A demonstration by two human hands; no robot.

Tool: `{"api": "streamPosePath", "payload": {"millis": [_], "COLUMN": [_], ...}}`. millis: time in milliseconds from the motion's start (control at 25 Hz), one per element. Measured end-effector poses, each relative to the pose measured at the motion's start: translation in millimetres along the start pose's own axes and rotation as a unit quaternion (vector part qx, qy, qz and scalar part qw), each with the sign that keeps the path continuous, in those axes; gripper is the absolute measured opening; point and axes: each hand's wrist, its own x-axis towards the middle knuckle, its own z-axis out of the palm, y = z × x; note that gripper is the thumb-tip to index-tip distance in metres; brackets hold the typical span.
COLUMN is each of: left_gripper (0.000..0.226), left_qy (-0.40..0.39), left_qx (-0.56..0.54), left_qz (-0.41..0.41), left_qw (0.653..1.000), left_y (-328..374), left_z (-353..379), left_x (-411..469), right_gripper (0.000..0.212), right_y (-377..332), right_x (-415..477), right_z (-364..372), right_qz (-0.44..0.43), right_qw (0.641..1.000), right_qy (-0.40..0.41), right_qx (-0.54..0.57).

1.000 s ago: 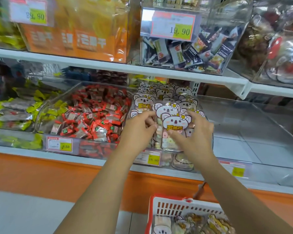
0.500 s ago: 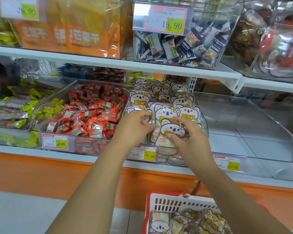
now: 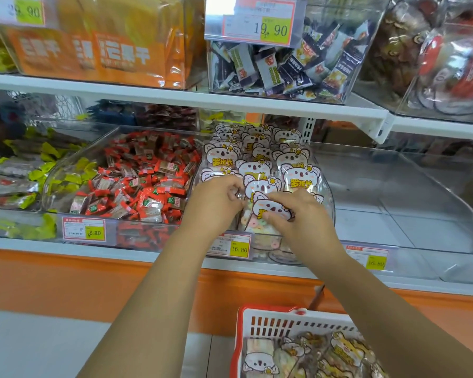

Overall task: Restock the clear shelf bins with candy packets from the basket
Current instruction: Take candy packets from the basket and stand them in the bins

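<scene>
both hands close together at bin front. left hand [image 3: 219,203] pinches the left edge of the front koala packet [image 3: 268,207], right hand [image 3: 298,219] curls over its header. packet sits between them, ahead of the rows in the clear bin [image 3: 328,197]. suggest: seat it upright, face out, bottom tucked behind the front wall. more in the basket [image 3: 273,315] below the right forearm.

The right grip [image 3: 301,216] covers the right side of the front koala-faced clear candy packet [image 3: 271,207]; the left grip [image 3: 216,205] hides its left edge. The red-rimmed white plastic basket [image 3: 268,312] runs off the bottom edge. The top-left yellow-and-white price label [image 3: 25,10] is blurred and cropped, its first digits unclear.
</scene>
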Motion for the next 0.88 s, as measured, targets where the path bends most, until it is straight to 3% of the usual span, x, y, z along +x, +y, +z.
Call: {"api": "streamPosePath", "payload": {"millis": [160, 240, 320, 440, 520, 640, 760, 880], "left_gripper": [0.022, 0.025, 0.036, 0.06, 0.062, 0.056, 0.047, 0.036], "left_qy": [-0.001, 0.034, 0.012, -0.035, -0.021, -0.01, -0.009, -0.006], "left_qx": [-0.049, -0.1, -0.133, -0.139, -0.142, -0.161, -0.175, -0.17], "left_qz": [-0.033, -0.03, -0.022, -0.01, -0.005, -0.003, -0.001, 0.003], "left_qw": [0.998, 0.994, 0.991, 0.99, 0.99, 0.987, 0.984, 0.985], "left_y": [3, 5, 8, 7, 3, 0, -4, -7], "left_z": [-12, -16, -17, -14, -12, -10, -10, -7], "left_x": [-3, -6, -12, -17, -17, -15, -14, -12], "right_gripper": [0.034, 0.023, 0.029, 0.027, 0.03, 0.039, 0.025, 0.014], "right_y": [-7, -14, -19, -24, -25, -26, -24, -19], "right_x": [3, 16, 45, 86, 101, 114, 120, 120], "right_z": [-16, -33, -44, -43, -41, -40, -32, -33], "right_qz": [-0.012, -0.045, -0.054, -0.003, -0.005, -0.021, -0.047, -0.036], "right_qw": [0.999, 0.999, 0.996, 0.984, 0.965, 0.938, 0.9, 0.912], "right_qy": [-0.042, 0.016, 0.025, -0.138, -0.213, -0.276, -0.322, -0.335], "right_qx": [-0.011, -0.02, -0.068, -0.116, -0.15, -0.211, -0.29, -0.233]}}
